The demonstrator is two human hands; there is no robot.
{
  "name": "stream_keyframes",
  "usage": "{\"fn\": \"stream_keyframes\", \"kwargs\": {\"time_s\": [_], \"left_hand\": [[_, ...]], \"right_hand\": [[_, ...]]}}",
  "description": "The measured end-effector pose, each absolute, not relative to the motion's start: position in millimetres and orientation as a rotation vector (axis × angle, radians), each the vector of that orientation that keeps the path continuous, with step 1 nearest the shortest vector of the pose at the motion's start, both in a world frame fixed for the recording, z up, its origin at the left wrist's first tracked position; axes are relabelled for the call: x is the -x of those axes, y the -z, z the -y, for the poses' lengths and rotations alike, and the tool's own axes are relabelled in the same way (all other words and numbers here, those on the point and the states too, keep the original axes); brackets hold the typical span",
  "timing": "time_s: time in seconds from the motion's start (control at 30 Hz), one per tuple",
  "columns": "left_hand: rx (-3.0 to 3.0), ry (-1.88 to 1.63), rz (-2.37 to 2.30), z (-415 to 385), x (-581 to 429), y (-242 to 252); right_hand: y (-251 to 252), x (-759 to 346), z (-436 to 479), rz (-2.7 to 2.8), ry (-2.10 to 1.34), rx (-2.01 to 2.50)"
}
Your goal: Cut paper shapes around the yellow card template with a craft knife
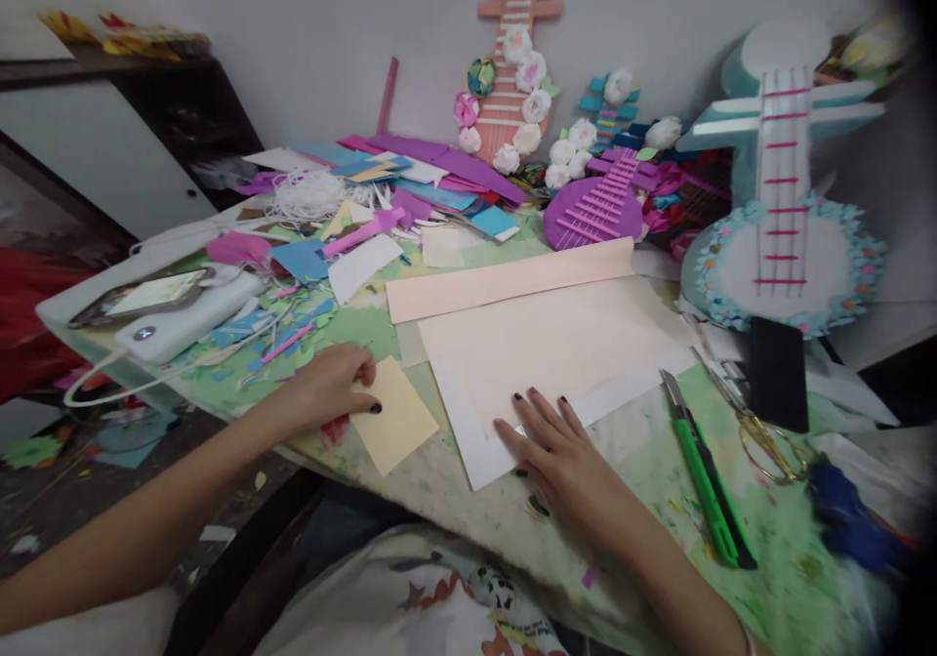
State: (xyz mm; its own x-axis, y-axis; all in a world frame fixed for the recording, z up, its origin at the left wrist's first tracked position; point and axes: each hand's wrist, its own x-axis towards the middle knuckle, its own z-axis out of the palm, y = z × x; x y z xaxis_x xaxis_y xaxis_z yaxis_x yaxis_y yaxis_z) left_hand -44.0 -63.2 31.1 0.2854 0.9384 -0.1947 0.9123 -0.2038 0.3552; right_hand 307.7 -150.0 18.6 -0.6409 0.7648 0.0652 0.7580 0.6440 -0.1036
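My left hand [341, 383] pinches the edge of a small pale-yellow sheet of paper [399, 420] at the table's near edge, thumb on top and the other fingers curled. Spread flat, my right hand [549, 436] lies on the lower edge of a large white sheet [527, 363], fingers apart. Across the top of that sheet lies a long peach paper strip [512, 277]. A green utility knife [707, 475] rests to the right of my right hand, with gold-handled scissors [761, 431] beyond it.
Paper scraps and white string [307, 192] crowd the table's left and back. A phone [146, 295] and a white power bank [190, 314] lie at left, a black phone [778, 373] at right. Decorated paper instruments, one purple [592, 212], one pale blue [783, 236], stand behind.
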Motion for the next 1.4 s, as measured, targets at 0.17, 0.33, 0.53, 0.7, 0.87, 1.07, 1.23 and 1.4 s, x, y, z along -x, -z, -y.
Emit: {"fn": "stream_keyframes", "kwargs": {"time_s": [0.17, 0.33, 0.53, 0.7, 0.87, 1.07, 1.23, 1.4], "left_hand": [[-2.091, -0.116, -1.747, 69.2, 55.5, -35.5], [-2.016, -0.103, -1.731, 71.6, 51.7, -34.2], [-2.023, -0.137, -1.613, 71.2, 46.5, -47.8], [-1.978, -0.241, -1.432, 68.4, 34.8, -68.6], [-2.004, -0.398, -1.322, 37.3, -17.2, -68.5], [-2.048, -0.401, -1.29, 1.1, -74.9, -40.2], [-2.108, -0.408, -1.315, 7.9, -80.0, -31.7], [-2.206, -0.419, -1.305, 12.9, -79.9, -29.1]], "right_hand": [[-19.1, -307.5, 151.1, 2.775, -0.117, 1.291], [-19.5, -308.3, 151.3, 2.78, -0.123, 1.293], [-19.5, -306.9, 151.4, 2.731, -0.137, 1.287], [-18.7, -306.5, 151.4, 2.703, -0.13, 1.274], [-19.3, -306.8, 150.9, 2.697, -0.163, 1.269], [-22.8, -306.7, 152.1, 2.644, -0.186, 1.228], [-21.9, -313.5, 151.0, 2.457, -0.177, 1.139], [-16.2, -318.0, 148.7, 2.273, -0.208, 1.119]]}}
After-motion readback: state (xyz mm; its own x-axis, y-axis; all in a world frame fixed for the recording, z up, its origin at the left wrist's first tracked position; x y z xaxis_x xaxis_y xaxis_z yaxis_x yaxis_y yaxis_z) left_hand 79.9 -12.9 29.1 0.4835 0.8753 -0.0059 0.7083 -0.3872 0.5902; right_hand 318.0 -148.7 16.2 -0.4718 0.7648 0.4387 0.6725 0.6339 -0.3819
